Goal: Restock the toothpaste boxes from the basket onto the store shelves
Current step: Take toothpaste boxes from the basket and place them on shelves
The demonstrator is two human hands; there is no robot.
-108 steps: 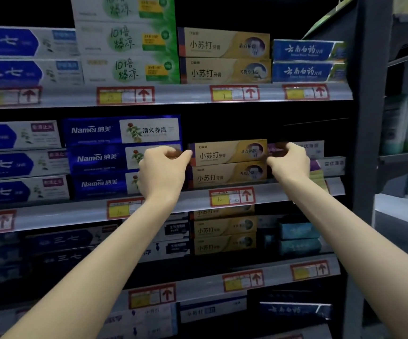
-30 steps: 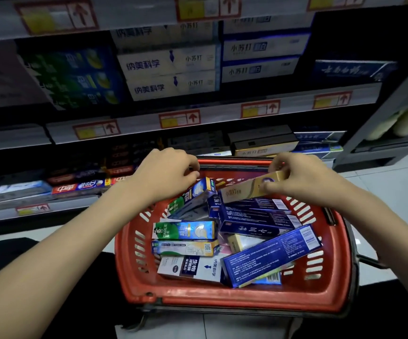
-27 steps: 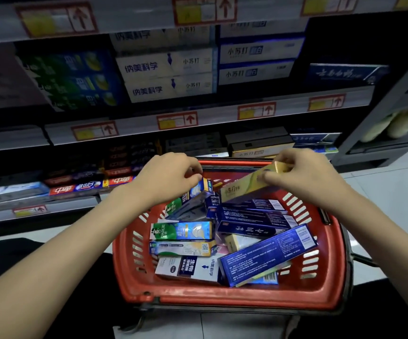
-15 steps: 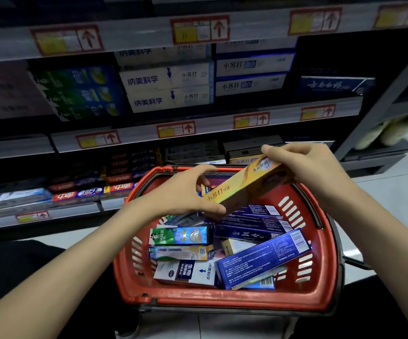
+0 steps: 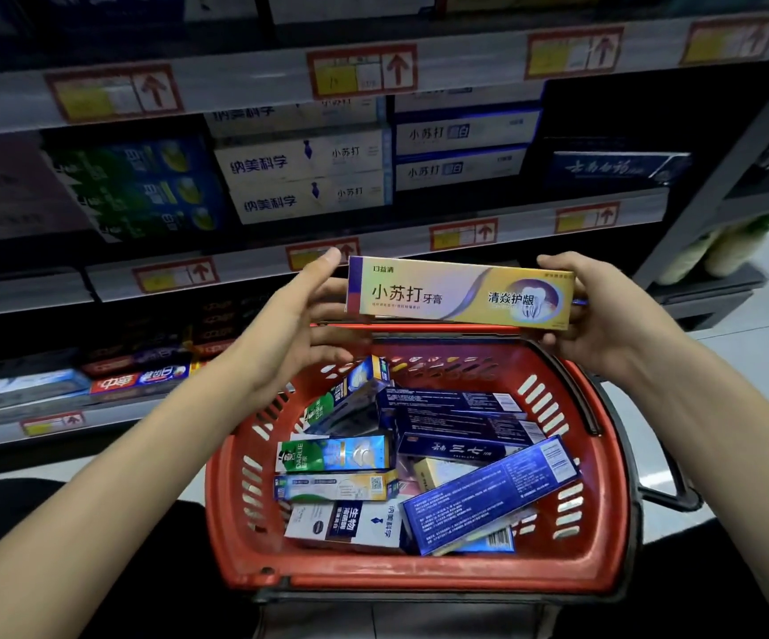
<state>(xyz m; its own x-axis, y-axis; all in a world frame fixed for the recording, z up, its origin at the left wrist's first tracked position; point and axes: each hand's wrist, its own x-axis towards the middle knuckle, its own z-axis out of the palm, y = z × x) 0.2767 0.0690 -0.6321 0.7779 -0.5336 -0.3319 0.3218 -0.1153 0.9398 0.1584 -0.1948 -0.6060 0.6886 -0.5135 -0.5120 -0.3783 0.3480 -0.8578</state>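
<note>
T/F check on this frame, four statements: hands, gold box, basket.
1. The left hand and right hand each hold one end of the gold box. True.
2. The gold box stands on end. False: it is held lengthwise, nearly level, printed face toward the camera.
3. The red basket is empty. False: several boxes lie in it.
4. A long blue box lies at an angle in the basket's right part. True.

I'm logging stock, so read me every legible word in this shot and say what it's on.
"小苏打牙膏", "清炎护龈": gold box.
"纳美科学", "小苏打": white shelf boxes.
"DARLIE": green box in basket.
"三七": navy box in basket.
Price tags: too blurred to read.
</note>
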